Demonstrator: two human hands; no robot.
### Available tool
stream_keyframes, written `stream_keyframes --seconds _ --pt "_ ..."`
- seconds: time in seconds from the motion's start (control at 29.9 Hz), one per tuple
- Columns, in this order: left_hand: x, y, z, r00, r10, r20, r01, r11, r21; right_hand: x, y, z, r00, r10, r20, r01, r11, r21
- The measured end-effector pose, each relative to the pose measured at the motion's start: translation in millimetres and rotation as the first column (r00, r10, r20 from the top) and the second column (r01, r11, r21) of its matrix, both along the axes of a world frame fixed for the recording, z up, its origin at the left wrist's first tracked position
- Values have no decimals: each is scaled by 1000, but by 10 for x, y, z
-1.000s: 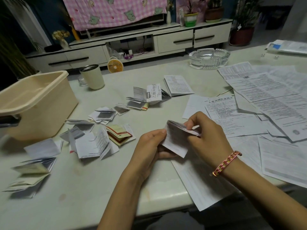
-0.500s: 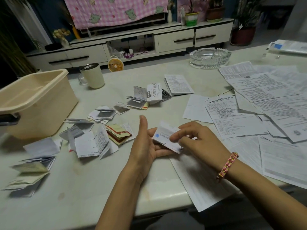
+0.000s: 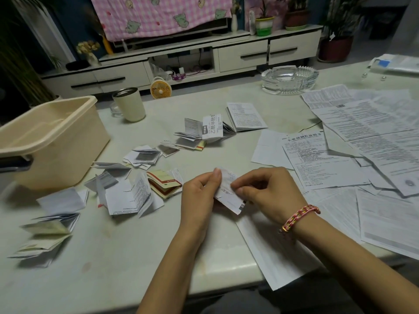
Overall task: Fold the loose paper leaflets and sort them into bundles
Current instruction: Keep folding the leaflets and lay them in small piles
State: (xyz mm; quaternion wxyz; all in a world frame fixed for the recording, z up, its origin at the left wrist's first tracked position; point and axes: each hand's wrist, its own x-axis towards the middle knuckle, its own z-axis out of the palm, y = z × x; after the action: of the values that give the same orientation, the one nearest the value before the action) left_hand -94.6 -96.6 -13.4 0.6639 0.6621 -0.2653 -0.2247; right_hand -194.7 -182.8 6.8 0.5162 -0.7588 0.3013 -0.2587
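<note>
Left hand [image 3: 199,193]: held just above the worktop [image 3: 113,257] near the middle; its thumb and fingers [image 3: 216,177] are clamped on the left edge of a small folded leaflet [image 3: 229,191].
Right hand [image 3: 269,193]: set just right of the left hand, with its fingers [image 3: 237,184] curled and pinched on the right edge of the same leaflet; a red and yellow braided bracelet [image 3: 299,217] is worn on the wrist.
Held leaflet: gripped between the 2 hands, tilted, with its near corner hanging free and a dark barcode-like mark seen there.
Folded leaflets: scattered over the left half of the worktop in loose groups; 1 group [image 3: 210,130] with large printed characters lies far of the hands, a red-and-cream one [image 3: 164,183] lies just left of the left hand, and a fanned pile [image 3: 45,232] lies at the near left.
Flat sheets [image 3: 362,137]: spread unfolded and overlapping across the right side of the worktop.
Near sheet [image 3: 272,252]: laid flat under the right wrist, with its near corner past the worktop edge.
Tub [image 3: 52,141]: a cream plastic tub is placed at the far left.
Mug [image 3: 129,104]: stood upright, just right of the tub and far of the folded groups.
Ashtray [image 3: 289,79]: a glass one is set at the far right.
Fan [image 3: 161,88]: a small yellow one is seen beyond the far edge, on the floor or low down; which cannot be told.
</note>
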Motion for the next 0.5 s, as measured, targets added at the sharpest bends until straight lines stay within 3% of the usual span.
stream_keyframes --seconds 0.2,0.27,0.37,0.5 --pt "-9 24 29 995 14 -100 -15 1000 -9 122 -89 -11 999 46 -3 -46 993 107" --pt "16 32 22 990 112 -84 -114 993 -13 177 -112 2 996 89 -9 -87 988 129" --pt "30 51 1 957 279 73 -281 960 19 263 -124 17 993 117 -33 -114 989 92" --pt "53 54 0 824 555 117 -549 832 -82 427 -172 -24 1000 0 -7 1 999 35"
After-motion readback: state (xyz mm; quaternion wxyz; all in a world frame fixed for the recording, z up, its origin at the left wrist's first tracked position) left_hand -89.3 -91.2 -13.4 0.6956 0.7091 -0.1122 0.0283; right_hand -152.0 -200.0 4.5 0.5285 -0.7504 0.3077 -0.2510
